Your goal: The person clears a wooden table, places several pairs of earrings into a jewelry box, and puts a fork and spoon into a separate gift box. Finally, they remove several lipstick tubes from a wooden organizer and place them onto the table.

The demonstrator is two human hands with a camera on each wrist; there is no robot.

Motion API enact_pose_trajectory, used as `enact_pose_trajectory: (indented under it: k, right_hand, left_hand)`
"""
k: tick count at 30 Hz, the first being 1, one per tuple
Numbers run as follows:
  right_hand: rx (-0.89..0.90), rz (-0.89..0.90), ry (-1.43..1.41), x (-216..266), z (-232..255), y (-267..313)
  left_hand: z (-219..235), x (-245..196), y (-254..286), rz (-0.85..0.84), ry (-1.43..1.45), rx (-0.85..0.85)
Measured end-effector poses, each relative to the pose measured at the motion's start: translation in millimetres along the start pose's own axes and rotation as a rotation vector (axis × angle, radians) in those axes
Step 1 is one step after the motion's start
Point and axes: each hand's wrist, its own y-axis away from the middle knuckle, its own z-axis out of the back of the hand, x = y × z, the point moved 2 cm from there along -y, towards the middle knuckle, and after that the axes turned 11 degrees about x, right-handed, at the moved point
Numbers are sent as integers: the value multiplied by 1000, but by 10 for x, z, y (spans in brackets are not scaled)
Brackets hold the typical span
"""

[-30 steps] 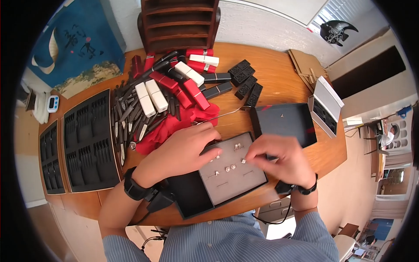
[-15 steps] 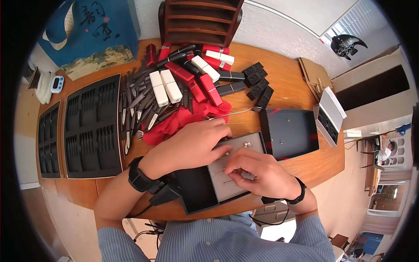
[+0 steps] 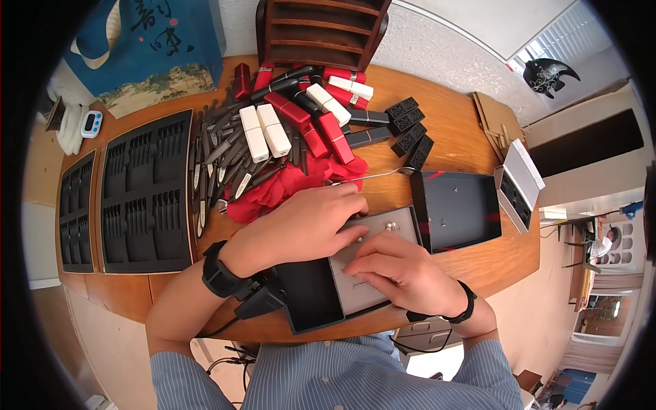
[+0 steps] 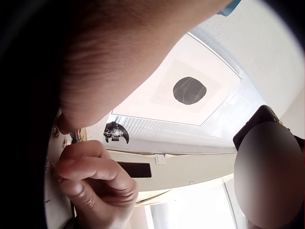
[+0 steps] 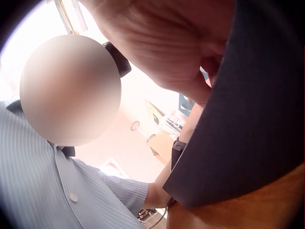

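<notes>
In the head view, a black jewelry box (image 3: 309, 295) with a grey slotted pad (image 3: 350, 294) lies at the table's front edge. My left hand (image 3: 307, 217) holds the box at its far side, fingers over the rim and thumb on the pad. With thumb and forefinger, my right hand (image 3: 403, 273) pinches a tiny earring low over the pad's slots; the fingers mostly cover it. Pearl earrings (image 3: 391, 226) sit near the pad's far right corner, and another small earring (image 3: 359, 239) is beside my left thumb. The right hand (image 4: 97, 183) shows its pinched fingertips in the left wrist view.
A black lid (image 3: 465, 212) with a few tiny pieces lies to the right. Beyond the hands are red cloth (image 3: 294, 179), heaped dark slim tools, white tubes (image 3: 254, 133) and red tubes (image 3: 335, 137). Black slotted trays (image 3: 147, 198) stand left, a wooden rack (image 3: 318, 34) behind.
My right hand has moved left from the pad's right edge to its middle, fingertips now drawn together. The left hand stays at the box's far side. The head view has shifted slightly.
</notes>
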Motion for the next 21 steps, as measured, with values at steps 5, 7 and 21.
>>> enact_pose_trajectory:
  k: [5, 7, 21]
  right_hand:
    - [-45, -53, -35, -14, -44, 2]
    - [-40, -35, -15, -18, -39, -6]
    - [-24, 78, 178, -45, -61, -60]
  left_hand:
    - [-9, 15, -1, 4, 1, 1]
    - [-9, 14, -1, 5, 3, 1]
    - [-5, 5, -2, -4, 4, -4]
